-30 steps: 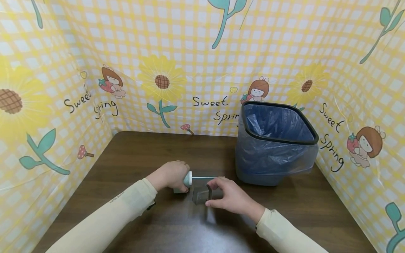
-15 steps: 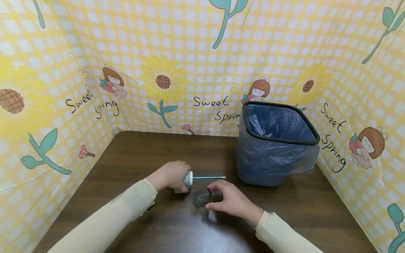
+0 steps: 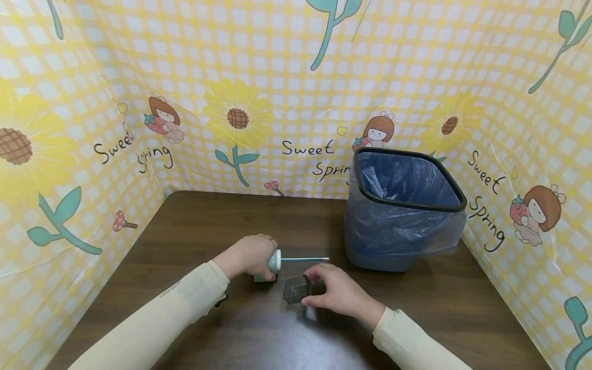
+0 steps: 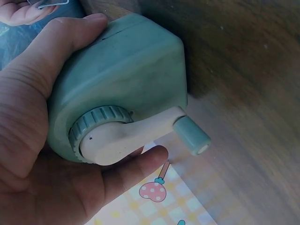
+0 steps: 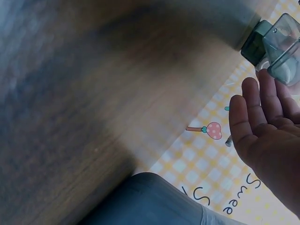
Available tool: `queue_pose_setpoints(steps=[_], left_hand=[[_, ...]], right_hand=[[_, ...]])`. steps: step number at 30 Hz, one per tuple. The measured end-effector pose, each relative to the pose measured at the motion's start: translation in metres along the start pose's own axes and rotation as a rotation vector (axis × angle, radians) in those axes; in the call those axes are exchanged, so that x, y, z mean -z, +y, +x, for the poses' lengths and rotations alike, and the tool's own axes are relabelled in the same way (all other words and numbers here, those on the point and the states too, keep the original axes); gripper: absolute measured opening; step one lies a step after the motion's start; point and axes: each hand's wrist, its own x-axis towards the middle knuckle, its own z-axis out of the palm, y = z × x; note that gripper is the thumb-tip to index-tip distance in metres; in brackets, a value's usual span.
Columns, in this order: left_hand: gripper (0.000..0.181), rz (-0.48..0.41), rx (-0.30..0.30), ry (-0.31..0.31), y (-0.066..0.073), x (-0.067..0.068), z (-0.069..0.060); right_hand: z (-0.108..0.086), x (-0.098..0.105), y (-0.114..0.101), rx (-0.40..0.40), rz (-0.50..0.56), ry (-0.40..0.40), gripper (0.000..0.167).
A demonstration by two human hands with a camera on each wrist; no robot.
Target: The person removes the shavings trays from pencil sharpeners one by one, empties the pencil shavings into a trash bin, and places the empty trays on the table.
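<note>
My left hand [image 3: 252, 255] grips a green hand-crank pencil sharpener [image 4: 126, 70] near the middle of the table. Its white crank arm [image 4: 136, 136] and green knob face the left wrist camera. A thin blue pencil [image 3: 302, 259] juts rightward from the sharpener's white collar. In front of the pencil, my right hand [image 3: 339, 290] pinches a dark see-through shavings drawer [image 3: 295, 290] between thumb and fingers. The drawer is apart from the sharpener, tilted on its side. Whether it touches the table I cannot tell. In the right wrist view the drawer [image 5: 286, 49] shows beyond the fingertips.
A bin [image 3: 402, 234] with a black rim and a blue plastic liner stands at the back right of the brown wooden table [image 3: 208, 216]. Yellow checked cloth [image 3: 277, 67] with sunflowers walls the back and both sides.
The drawer has shifted slightly toward the front and right and turned a little in my right hand, leaving the pencil's far end uncovered. My left hand and the sharpener look still.
</note>
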Motion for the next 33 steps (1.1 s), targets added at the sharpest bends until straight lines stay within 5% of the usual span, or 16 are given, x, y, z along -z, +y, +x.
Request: queue_pose_setpoints(steps=[33], left_hand=[[0.063, -0.004, -0.009, -0.013, -0.0005, 0.0025, -0.0008]], right_hand=[[0.0008, -0.0021, 0.0006, -0.003, -0.125, -0.034, 0.055]])
